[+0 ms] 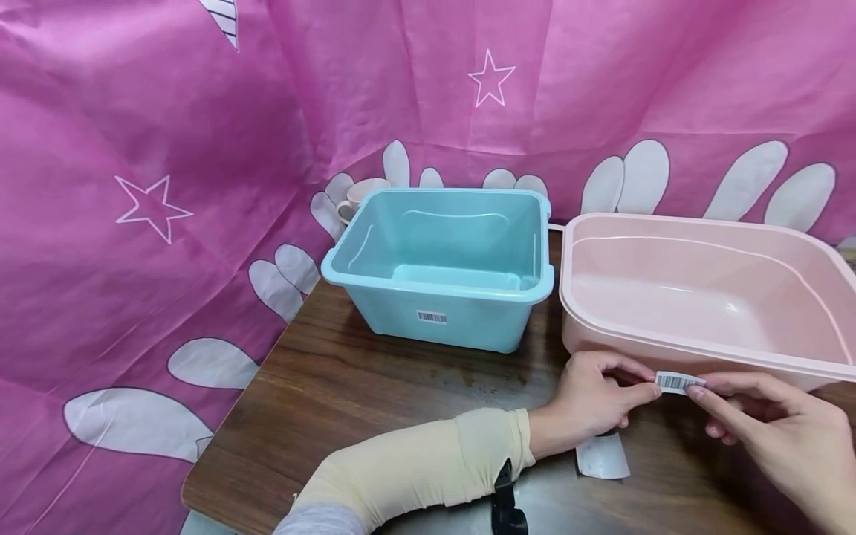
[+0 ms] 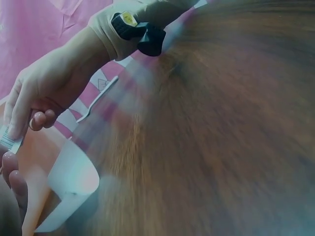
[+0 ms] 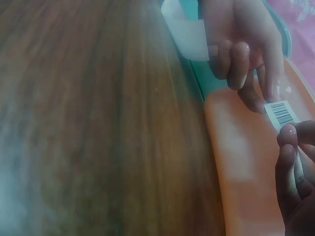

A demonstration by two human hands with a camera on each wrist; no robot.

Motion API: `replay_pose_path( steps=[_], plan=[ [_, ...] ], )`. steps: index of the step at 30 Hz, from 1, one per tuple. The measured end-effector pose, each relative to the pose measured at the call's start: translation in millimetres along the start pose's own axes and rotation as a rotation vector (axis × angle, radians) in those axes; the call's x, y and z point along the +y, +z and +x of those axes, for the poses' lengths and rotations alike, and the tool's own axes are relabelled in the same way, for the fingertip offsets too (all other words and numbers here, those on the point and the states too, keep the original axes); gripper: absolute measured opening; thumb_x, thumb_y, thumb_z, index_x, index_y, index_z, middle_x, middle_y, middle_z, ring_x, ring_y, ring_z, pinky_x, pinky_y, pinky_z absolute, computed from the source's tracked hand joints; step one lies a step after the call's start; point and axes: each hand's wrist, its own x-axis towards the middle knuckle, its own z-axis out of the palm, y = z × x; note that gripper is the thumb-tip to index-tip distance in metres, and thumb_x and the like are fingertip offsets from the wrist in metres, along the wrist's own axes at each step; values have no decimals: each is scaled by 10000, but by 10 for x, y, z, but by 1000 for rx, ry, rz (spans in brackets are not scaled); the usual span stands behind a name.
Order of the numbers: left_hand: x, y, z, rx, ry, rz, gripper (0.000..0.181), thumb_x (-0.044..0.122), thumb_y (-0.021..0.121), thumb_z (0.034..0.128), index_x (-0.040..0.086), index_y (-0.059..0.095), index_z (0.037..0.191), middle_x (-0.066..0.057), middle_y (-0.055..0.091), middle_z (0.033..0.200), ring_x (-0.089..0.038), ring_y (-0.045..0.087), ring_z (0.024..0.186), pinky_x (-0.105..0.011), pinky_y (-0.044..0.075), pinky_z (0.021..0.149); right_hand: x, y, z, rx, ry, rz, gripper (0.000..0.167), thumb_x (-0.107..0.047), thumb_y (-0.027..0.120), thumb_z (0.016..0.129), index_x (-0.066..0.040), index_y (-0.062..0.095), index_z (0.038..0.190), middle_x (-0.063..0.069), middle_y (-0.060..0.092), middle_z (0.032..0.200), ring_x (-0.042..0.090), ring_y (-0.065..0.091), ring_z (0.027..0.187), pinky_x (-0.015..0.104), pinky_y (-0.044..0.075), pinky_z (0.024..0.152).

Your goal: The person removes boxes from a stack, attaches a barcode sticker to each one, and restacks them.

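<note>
A small white barcode label (image 1: 672, 382) is pinched at its left end by my left hand (image 1: 591, 397) and at its right end by my right hand (image 1: 782, 423). In the right wrist view the label (image 3: 281, 115) spans the fingertips of both hands. Just behind it stands a large pink basin (image 1: 642, 338). A curled piece of white paper (image 1: 602, 457) shows below the left hand; the right wrist view has this paper (image 3: 189, 42) beside the left hand's lower fingers, and whether they grip it I cannot tell.
To the left of the pink basin is a blue basin (image 1: 441, 308) bearing a barcode sticker (image 1: 431, 317) on its front. A pink cup (image 1: 368, 191) stands behind its left corner. The brown wooden table (image 1: 321, 386) ends at the left, against a pink patterned curtain (image 1: 200, 111).
</note>
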Motion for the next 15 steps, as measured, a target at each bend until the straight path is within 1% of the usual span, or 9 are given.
replay_pose_path(
  steps=[2,4,5,7,9,12,15],
  plan=[
    [-4,-2,0,1,27,22,76,60,803,843,92,795,911,-51,599,521,-2,399,313,-132,321,347,13,-2,1,12,1,5,266,140,749,807,-91,735,938,-126,694,612,-4,616,473,140,483,467],
    [-13,-13,1,-5,55,36,90,61,796,851,96,800,934,-150,645,577,7,403,313,-130,319,345,22,-1,6,23,2,7,274,141,747,808,-102,734,934,-135,692,610,-9,615,470,139,483,463],
    [-20,-21,1,-11,68,39,98,61,792,856,96,802,947,-164,675,621,12,406,314,-128,320,346,25,2,10,29,2,8,273,143,747,806,-99,732,930,-139,693,614,-9,614,470,139,483,461],
    [-31,-36,0,-24,87,44,111,57,783,863,96,804,965,-159,724,707,18,412,316,-125,328,346,26,5,20,42,3,12,267,147,746,805,-92,733,924,-158,695,625,-11,613,473,137,481,459],
    [-39,-45,-2,-33,94,39,121,49,774,868,95,804,976,-140,748,755,19,418,318,-122,338,349,23,9,30,48,-2,19,262,155,744,800,-78,732,919,-185,706,664,-13,620,480,134,485,461],
    [-46,-48,-5,-35,84,33,131,43,767,870,102,805,981,-111,766,787,14,429,318,-122,358,355,12,20,44,56,-14,18,267,166,747,790,-69,734,917,-221,709,702,-21,627,487,128,489,464],
    [-52,-43,-8,-40,67,18,141,31,757,874,97,801,991,-103,775,811,7,437,320,-120,369,357,1,28,57,62,-12,9,278,156,760,785,-88,746,918,-247,709,720,-28,629,482,119,490,466]
  ],
)
